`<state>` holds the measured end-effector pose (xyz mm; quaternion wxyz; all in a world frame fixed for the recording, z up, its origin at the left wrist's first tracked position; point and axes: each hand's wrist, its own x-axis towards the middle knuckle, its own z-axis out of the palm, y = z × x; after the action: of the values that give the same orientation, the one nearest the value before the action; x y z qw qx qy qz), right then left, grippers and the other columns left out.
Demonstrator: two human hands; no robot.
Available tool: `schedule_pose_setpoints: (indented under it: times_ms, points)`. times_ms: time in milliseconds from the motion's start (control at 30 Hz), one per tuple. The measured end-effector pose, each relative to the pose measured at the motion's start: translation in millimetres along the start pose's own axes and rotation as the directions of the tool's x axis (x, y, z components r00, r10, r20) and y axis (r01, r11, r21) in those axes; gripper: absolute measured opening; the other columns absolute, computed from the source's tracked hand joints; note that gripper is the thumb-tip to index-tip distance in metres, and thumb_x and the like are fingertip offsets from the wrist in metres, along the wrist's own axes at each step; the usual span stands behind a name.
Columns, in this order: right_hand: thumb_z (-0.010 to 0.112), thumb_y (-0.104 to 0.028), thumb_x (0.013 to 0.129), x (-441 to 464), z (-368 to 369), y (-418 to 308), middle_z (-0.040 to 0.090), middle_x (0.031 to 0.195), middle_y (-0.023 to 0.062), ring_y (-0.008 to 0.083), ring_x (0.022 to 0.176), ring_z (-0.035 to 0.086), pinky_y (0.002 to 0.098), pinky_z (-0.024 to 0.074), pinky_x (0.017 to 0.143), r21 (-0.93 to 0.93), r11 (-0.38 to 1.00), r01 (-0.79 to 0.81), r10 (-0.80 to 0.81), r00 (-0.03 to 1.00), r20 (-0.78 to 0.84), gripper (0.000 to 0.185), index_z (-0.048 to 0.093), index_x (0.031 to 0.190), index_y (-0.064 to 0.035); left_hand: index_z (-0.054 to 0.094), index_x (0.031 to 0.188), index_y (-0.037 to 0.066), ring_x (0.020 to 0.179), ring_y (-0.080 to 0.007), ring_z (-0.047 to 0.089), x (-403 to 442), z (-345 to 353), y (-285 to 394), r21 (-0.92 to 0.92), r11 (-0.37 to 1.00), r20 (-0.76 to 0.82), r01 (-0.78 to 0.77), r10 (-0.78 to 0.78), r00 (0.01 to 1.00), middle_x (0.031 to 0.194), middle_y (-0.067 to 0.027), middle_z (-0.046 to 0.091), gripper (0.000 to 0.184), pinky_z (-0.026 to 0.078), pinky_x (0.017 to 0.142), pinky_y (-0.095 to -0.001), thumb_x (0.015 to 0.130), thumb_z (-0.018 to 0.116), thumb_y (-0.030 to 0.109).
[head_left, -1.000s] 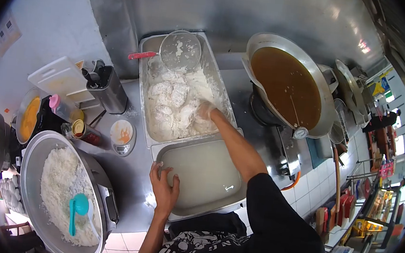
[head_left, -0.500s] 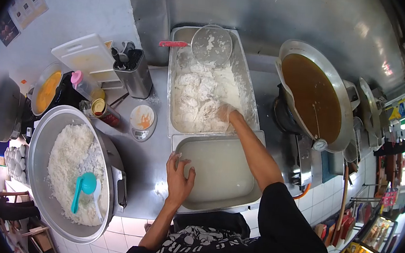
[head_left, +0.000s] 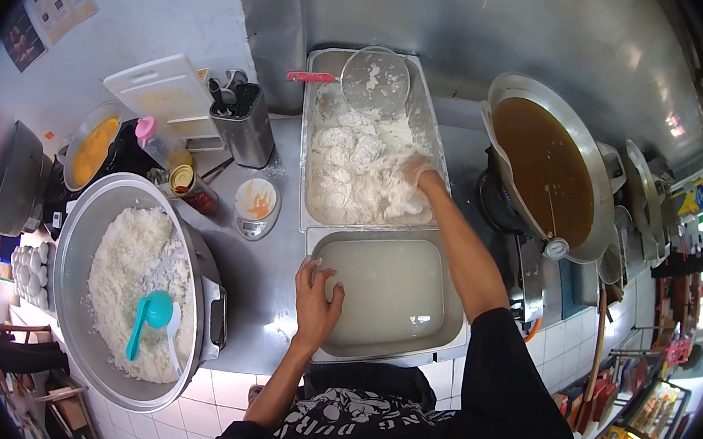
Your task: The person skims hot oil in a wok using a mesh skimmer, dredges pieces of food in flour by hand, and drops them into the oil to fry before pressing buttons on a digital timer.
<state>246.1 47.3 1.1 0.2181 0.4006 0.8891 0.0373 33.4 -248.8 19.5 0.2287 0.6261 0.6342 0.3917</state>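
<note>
My right hand (head_left: 414, 171), coated in flour and blurred, is down among floured pieces (head_left: 345, 152) in the flour tray (head_left: 305, 178); its fingers are too smeared to tell what they hold. My left hand (head_left: 318, 300) rests by the left rim of a second tray (head_left: 453, 345) of cloudy liquid, fingers apart and slightly curled, holding nothing. Across the far end of the flour tray lies a sieve (head_left: 375, 82) with a red handle (head_left: 311, 77).
A wide pan of brown oil (head_left: 544, 165) with a thermometer (head_left: 556, 248) stands right. On the left are a large pot (head_left: 69, 295) of white flour with a teal scoop (head_left: 159, 309), a scale (head_left: 254, 226), a can (head_left: 191, 187), a knife holder (head_left: 246, 131) and a bowl of orange liquid (head_left: 94, 153).
The camera view has shifted, moving the counter rightward in the picture. My right hand has moved within the floured pieces, stirring up flour. My left hand stays at the liquid tray's rim.
</note>
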Motion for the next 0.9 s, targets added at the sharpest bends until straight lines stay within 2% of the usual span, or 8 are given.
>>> schedule_pose_setpoints:
  times_ms: [100,400,467,500,600,633,800,900]
  points:
    - [0.049,-0.015,0.075,-3,-1,-3,0.065,0.090,0.0151,0.0265,0.084,0.063,0.0350,0.0486,0.074,0.032,0.995,-0.097,0.100,0.990,-0.100,0.023,0.067,0.084,-0.0042,0.054,0.097,0.003,0.120,-0.0388,0.032,0,-2,-1,0.005,1.000,-0.002,-0.013,0.013,1.000,0.122,-0.0221,0.040,0.023,0.029,0.098,-0.0454,0.075,0.059,0.007]
    - [0.048,-0.018,0.077,2,87,7,0.064,0.098,0.0134,0.0262,0.091,0.061,0.0355,0.0482,0.077,-0.135,0.978,0.156,-0.122,0.964,0.235,0.025,0.068,0.087,-0.0060,0.054,0.098,0.003,0.120,-0.0391,0.033,0,-2,-2,-0.016,1.000,0.004,0.023,-0.023,1.000,0.121,-0.0222,0.040,0.024,0.030,0.098,-0.0451,0.074,0.060,0.006]
    - [0.046,-0.018,0.079,37,152,27,0.061,0.105,0.0135,0.0256,0.094,0.060,0.0362,0.0467,0.080,0.267,0.896,-0.354,0.379,0.925,-0.044,0.028,0.066,0.093,-0.0060,0.055,0.097,0.003,0.120,-0.0391,0.033,2,-2,-2,-0.015,1.000,0.008,0.019,-0.019,1.000,0.121,-0.0221,0.041,0.024,0.030,0.098,-0.0450,0.074,0.060,0.006]
    - [0.046,-0.018,0.079,56,172,32,0.061,0.105,0.0135,0.0256,0.094,0.060,0.0362,0.0467,0.080,0.268,0.896,-0.353,0.377,0.925,-0.042,0.028,0.066,0.093,-0.0060,0.055,0.097,0.003,0.120,-0.0391,0.033,3,-1,-1,-0.014,1.000,0.010,0.022,-0.022,1.000,0.121,-0.0221,0.041,0.024,0.030,0.098,-0.0450,0.074,0.060,0.006]
    - [0.043,-0.019,0.081,97,208,37,0.060,0.109,0.0125,0.0255,0.096,0.059,0.0386,0.0456,0.081,0.062,0.990,0.126,-0.132,0.984,0.116,0.030,0.065,0.099,-0.0082,0.055,0.098,0.001,0.118,-0.0410,0.034,5,-2,0,0.016,1.000,0.013,-0.004,0.004,1.000,0.117,-0.0237,0.042,0.025,0.031,0.097,-0.0456,0.074,0.059,0.007]
    - [0.043,-0.019,0.081,95,194,29,0.060,0.109,0.0125,0.0255,0.096,0.059,0.0386,0.0456,0.081,0.064,0.990,0.128,-0.135,0.984,0.116,0.030,0.065,0.099,-0.0082,0.055,0.098,0.002,0.118,-0.0409,0.034,5,-2,0,0.015,1.000,0.011,-0.004,0.004,1.000,0.117,-0.0235,0.042,0.025,0.031,0.097,-0.0458,0.074,0.059,0.007]
    - [0.045,-0.028,0.082,54,165,8,0.057,0.111,0.0101,0.0249,0.097,0.056,0.0399,0.0438,0.082,0.492,0.869,-0.046,-0.086,0.966,0.242,0.033,0.060,0.106,-0.0105,0.055,0.099,0.002,0.119,-0.0407,0.033,6,-1,-1,0.002,1.000,0.010,0.011,-0.011,1.000,0.118,-0.0230,0.042,0.026,0.030,0.098,-0.0462,0.074,0.059,0.007]
    - [0.047,-0.033,0.082,29,175,19,0.056,0.113,0.0086,0.0245,0.097,0.055,0.0408,0.0428,0.083,0.779,0.542,-0.316,-0.002,0.926,0.376,0.037,0.057,0.111,-0.0118,0.054,0.099,0.002,0.119,-0.0406,0.033,4,-2,2,0.035,0.999,0.027,0.011,-0.012,1.000,0.118,-0.0228,0.041,0.026,0.029,0.098,-0.0467,0.074,0.059,0.007]
